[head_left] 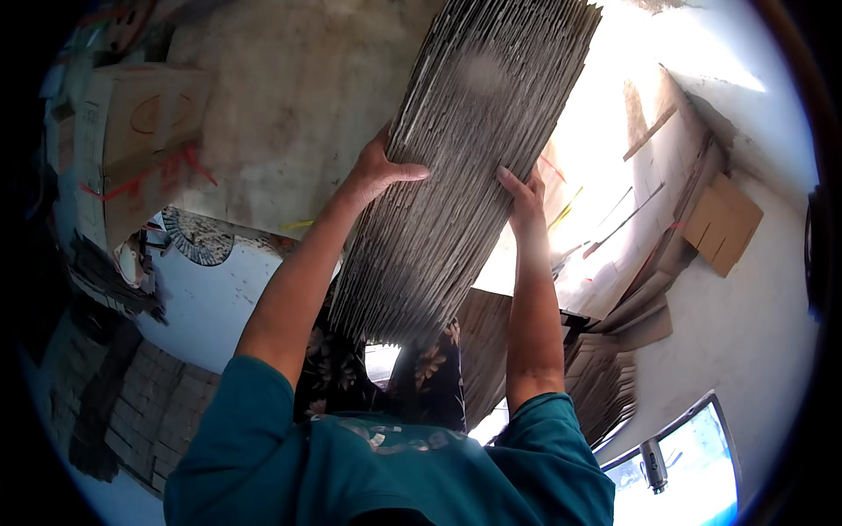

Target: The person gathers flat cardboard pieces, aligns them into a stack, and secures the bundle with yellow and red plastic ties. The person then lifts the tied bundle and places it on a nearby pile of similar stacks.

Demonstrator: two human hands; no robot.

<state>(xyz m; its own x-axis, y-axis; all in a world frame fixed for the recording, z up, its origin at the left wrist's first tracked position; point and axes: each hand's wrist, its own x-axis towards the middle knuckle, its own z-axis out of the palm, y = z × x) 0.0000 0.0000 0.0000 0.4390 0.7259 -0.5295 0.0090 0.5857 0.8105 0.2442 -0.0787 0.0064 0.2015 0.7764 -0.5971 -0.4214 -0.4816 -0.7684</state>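
A long, thick stack of thin grey-brown cardboard sheets [465, 140], seen along its many edges, slants from the top of the view down toward my lap. My left hand [384, 172] grips its left side, the thumb lying over the edges. On the opposite side my right hand [524, 195] clasps the stack, its thumb also on the near face. Most of the fingers of both hands are hidden behind the sheets. The lower end of the stack hangs just in front of my dark flowered trousers [430, 373].
A broad pale brown board surface [281, 96] lies beyond my left arm, with a cardboard box [145, 131] tied with red strap at far left. More cardboard stacks stand at lower left [153, 403] and right [605, 377]. A slotted cardboard piece [724, 223] rests at far right.
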